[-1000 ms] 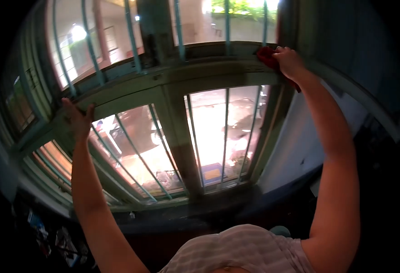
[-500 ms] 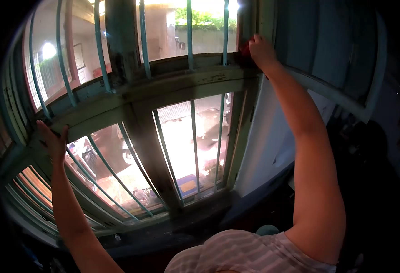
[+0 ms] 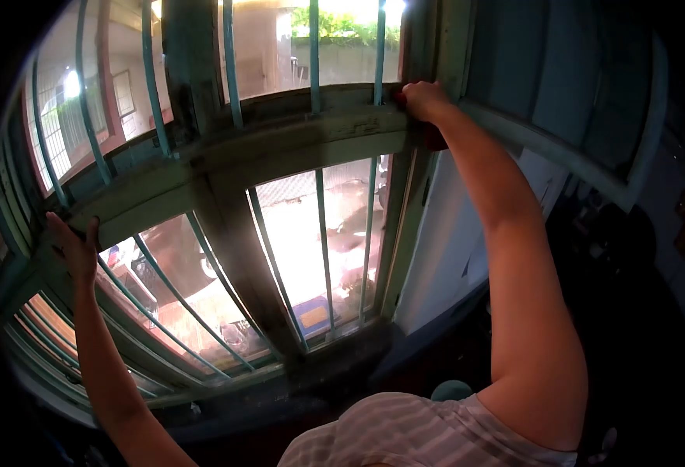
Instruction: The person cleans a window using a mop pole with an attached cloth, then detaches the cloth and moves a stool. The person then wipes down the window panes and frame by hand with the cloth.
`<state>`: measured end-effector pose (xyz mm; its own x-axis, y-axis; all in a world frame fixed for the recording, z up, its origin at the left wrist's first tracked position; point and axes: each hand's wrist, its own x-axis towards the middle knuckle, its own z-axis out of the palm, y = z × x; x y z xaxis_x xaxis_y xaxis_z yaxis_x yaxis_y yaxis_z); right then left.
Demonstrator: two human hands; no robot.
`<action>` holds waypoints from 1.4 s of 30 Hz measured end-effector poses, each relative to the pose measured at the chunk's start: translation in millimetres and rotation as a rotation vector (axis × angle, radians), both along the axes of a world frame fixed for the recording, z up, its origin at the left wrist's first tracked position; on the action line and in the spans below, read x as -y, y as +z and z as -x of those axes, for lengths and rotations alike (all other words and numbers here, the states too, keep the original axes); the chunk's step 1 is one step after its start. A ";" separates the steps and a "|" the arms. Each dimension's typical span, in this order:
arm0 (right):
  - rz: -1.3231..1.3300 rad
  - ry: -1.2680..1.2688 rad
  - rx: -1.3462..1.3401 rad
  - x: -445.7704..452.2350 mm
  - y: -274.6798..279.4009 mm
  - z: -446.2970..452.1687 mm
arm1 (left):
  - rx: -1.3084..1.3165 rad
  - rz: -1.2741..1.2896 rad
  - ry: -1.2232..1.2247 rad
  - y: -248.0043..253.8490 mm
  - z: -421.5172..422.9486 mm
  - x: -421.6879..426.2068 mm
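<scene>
My right hand point(image 3: 426, 102) is closed on a red cloth point(image 3: 435, 140), pressed to the right end of the window's wooden crossbar point(image 3: 303, 138). Parts of the cloth show beside the fingertips and below the wrist; the rest is hidden by the hand. On the left, my left hand point(image 3: 77, 247) rests against the corner of the same window frame, thumb and fingers apart, holding nothing. Between the hands are glass panes with upright green bars point(image 3: 324, 233), above and below the crossbar.
An open shutter panel point(image 3: 568, 93) stands to the right, over a pale wall point(image 3: 443, 241). Below the window runs a dark ledge point(image 3: 334, 366). A rounded teal object point(image 3: 451, 391) shows near my striped clothing. Through the glass lie a bright yard and greenery point(image 3: 342, 29).
My right hand has come down with the red cloth, from the upright at the upper right onto the crossbar's end. My left hand stays at the left corner. The view has shifted slightly.
</scene>
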<state>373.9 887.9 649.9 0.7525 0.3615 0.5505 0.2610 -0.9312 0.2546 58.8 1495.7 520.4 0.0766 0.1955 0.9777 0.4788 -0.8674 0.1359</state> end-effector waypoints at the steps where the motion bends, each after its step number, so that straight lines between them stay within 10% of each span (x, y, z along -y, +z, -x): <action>1: -0.059 0.041 -0.009 -2.0 1.6 2.6 | 0.002 -0.007 0.004 -0.1 -1.7 -3.7; 7: -0.175 0.314 -0.161 -13.7 -2.0 -15.4 | 0.009 -0.023 -0.043 -7.2 -6.8 -24.6; 15: 0.555 -0.008 0.288 23.0 -2.8 -0.8 | 0.022 -0.054 -0.029 -4.0 1.8 -8.0; 22: 0.489 -0.346 1.189 15.5 111.5 -27.4 | 0.037 -0.121 -0.052 -3.2 3.1 -3.4; 31: 0.882 -0.448 0.399 12.4 1.8 -73.7 | -0.141 -0.066 0.126 -3.0 8.7 -27.0; 34: 0.615 -0.102 0.276 29.9 -16.8 -96.5 | -0.068 -0.408 -0.338 -3.6 -22.1 -77.0; 38: 0.295 0.404 0.318 30.1 31.6 -114.9 | -0.133 0.191 0.120 12.9 14.4 40.6; 42: -0.514 0.463 0.155 -31.5 34.0 54.5 | -0.006 0.106 -0.263 -2.4 -6.5 -13.1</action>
<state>319.4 919.3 683.9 0.4833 0.2912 0.8256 0.6558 -0.7452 -0.1210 65.3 1508.8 517.9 0.1439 0.2689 0.9524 0.2404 -0.9430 0.2299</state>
